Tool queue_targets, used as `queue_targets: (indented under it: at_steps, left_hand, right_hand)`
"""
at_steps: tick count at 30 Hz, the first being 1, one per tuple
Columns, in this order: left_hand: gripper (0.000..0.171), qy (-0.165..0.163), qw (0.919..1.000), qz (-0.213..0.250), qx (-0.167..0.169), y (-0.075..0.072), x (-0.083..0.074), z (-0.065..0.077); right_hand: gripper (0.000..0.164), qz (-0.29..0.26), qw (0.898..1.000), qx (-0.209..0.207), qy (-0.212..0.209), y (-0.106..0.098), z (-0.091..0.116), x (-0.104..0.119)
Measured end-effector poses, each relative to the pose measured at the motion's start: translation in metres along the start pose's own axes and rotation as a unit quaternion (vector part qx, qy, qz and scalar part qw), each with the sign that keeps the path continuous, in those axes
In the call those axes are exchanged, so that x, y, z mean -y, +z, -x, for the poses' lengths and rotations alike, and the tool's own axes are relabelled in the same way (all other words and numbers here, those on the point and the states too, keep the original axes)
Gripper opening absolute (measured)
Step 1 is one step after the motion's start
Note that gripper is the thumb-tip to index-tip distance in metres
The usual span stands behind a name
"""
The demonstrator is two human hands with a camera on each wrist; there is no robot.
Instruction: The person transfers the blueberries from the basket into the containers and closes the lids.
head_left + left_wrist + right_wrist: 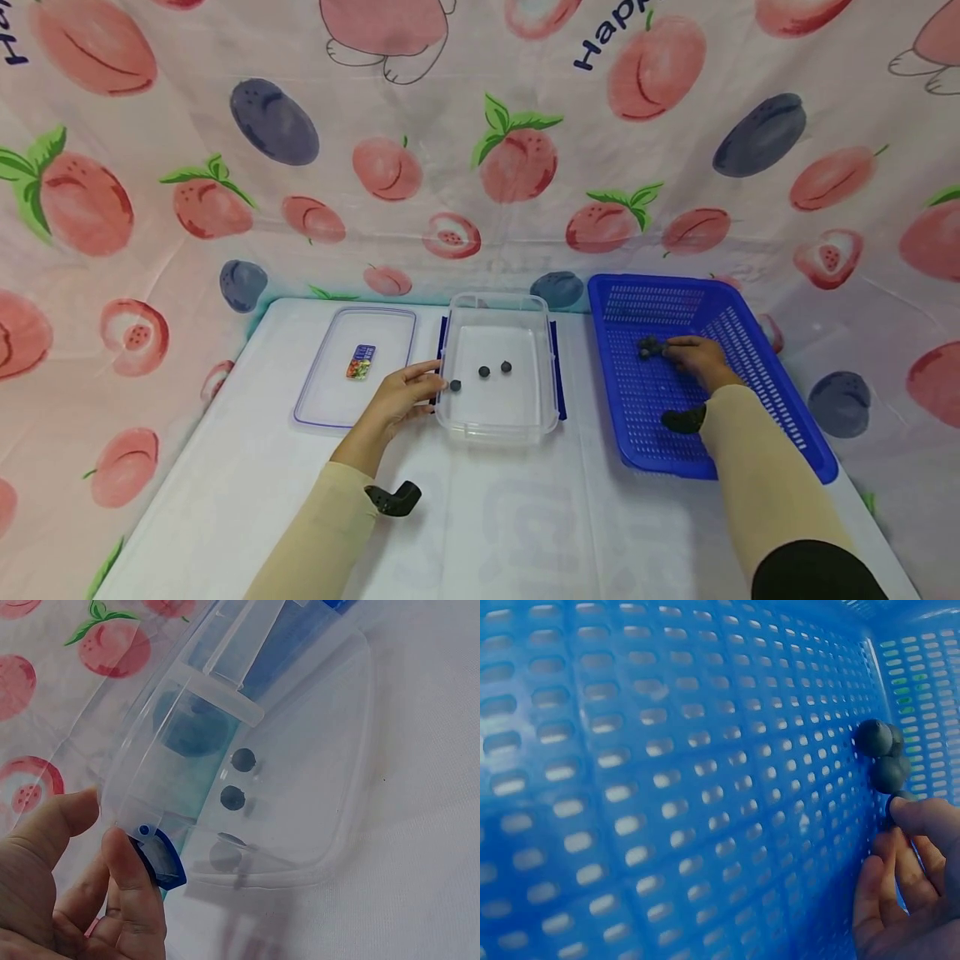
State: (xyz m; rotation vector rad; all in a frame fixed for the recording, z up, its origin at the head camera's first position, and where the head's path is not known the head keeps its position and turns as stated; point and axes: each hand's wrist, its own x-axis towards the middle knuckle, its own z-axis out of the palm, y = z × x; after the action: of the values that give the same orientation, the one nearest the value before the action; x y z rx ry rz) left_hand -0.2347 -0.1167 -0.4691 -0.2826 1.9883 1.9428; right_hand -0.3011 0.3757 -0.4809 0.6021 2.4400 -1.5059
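Note:
On the table a clear plastic box [493, 427] with blue side latches holds three small dark blueberries [483, 372], spaced in a slanting row. My left hand [405, 395] grips the box's left side, thumb and fingers at the rim beside a blue latch [161, 862]. Inside the blue basket [624, 433], on the right, my right hand [699, 358] pinches a blueberry [891, 813] between thumb and fingertips. Several more blueberries [889, 774] lie clustered right beside those fingertips, and part of the pinched one is hidden by the thumb.
A clear lid [315, 398] with a blue rim and a colourful label [361, 362] lies flat left of the box. The white table [510, 508] meets a fruit-printed curtain [420, 242] at the back. The basket's slotted walls rise around my right hand.

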Motion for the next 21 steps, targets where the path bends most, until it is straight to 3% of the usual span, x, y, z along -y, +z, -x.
queue_targets:
  at_steps: [6, 12, 21]
  left_hand:
    - [0.050, -0.001, 1.0000, 0.003, 0.000, 0.000, -0.001, 0.001]
    - [0.047, -0.004, 1.0000, -0.001, -0.004, 0.001, -0.002, 0.002]
    - [0.048, -0.005, 1.0000, 0.000, -0.005, 0.002, 0.000, 0.001]
  right_hand:
    - [0.050, -0.017, 0.999, 0.034, -0.004, -0.010, 0.009, 0.002]
    - [0.054, 0.006, 0.999, 0.054, -0.005, -0.018, 0.013, 0.001]
    - [0.063, -0.017, 0.995, 0.091, -0.027, -0.023, 0.015, 0.000]
